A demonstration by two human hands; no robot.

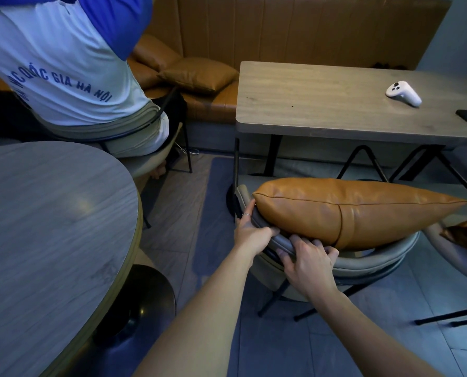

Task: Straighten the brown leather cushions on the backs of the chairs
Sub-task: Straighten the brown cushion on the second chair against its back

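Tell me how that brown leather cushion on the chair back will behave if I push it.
The cushion looks plump and soft, so it will probably dent and flex. Its smooth shiny leather may slide along the grey chair back. Balanced on that narrow rim, it could tip off.

i see one brown leather cushion (357, 210) lying lengthwise along the curved grey chair back (368, 263), at about 3 o'clock from frame centre. it is plump, tan-orange, with a piped seam along its top edge and a vertical seam near the middle. its left corner points toward 9 o'clock, its right corner tapers toward 3 o'clock, overhanging the chair back.
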